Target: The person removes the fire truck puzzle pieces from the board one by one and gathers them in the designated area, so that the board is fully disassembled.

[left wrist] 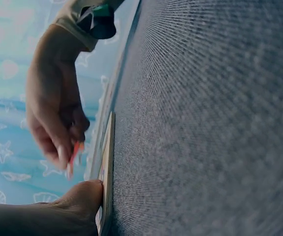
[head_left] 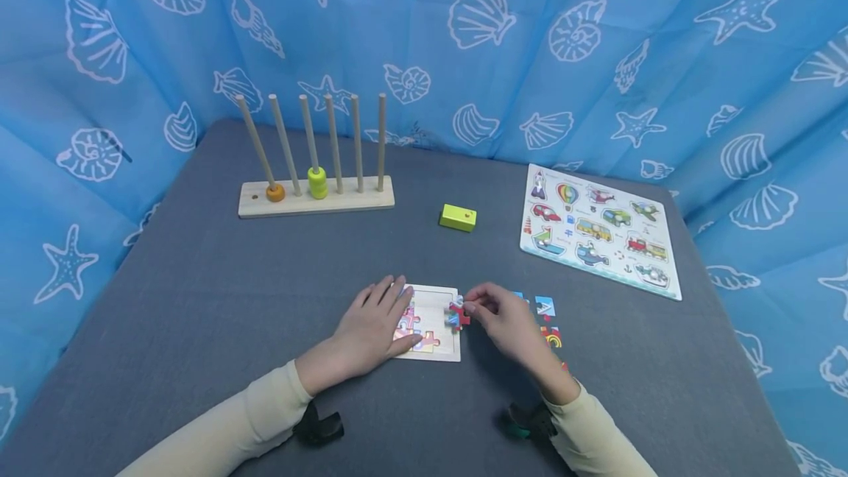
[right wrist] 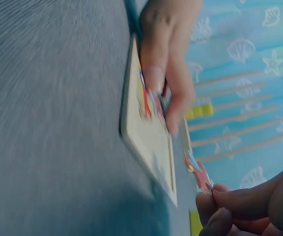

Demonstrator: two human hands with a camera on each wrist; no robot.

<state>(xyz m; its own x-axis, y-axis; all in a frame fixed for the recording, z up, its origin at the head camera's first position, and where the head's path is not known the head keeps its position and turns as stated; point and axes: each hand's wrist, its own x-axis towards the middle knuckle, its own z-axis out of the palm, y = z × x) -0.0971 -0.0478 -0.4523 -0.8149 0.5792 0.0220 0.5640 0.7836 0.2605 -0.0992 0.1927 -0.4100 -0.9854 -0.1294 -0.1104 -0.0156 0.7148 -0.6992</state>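
A wooden jigsaw tray (head_left: 450, 350) lies on the grey table, with several joined pieces along its left side. My left hand (head_left: 374, 326) rests flat over the tray's left part, fingers spread, covering some of those pieces. Between thumb and fingertips, my right hand (head_left: 506, 322) pinches a red and blue jigsaw piece (right wrist: 200, 174), held up over the tray's right edge. The left wrist view shows the pinched piece (left wrist: 74, 160) raised above the tray. Loose jigsaw pieces (head_left: 545, 306) lie just right of my right hand, partly hidden by it.
Behind to the left stands a wooden peg rack (head_left: 358, 199) with upright rods and a few orange and green beads. A green block (head_left: 458, 218) sits behind the tray. At the right back lies a vehicle puzzle board (head_left: 596, 227). A blue shell-patterned curtain (head_left: 424, 43) surrounds the table.
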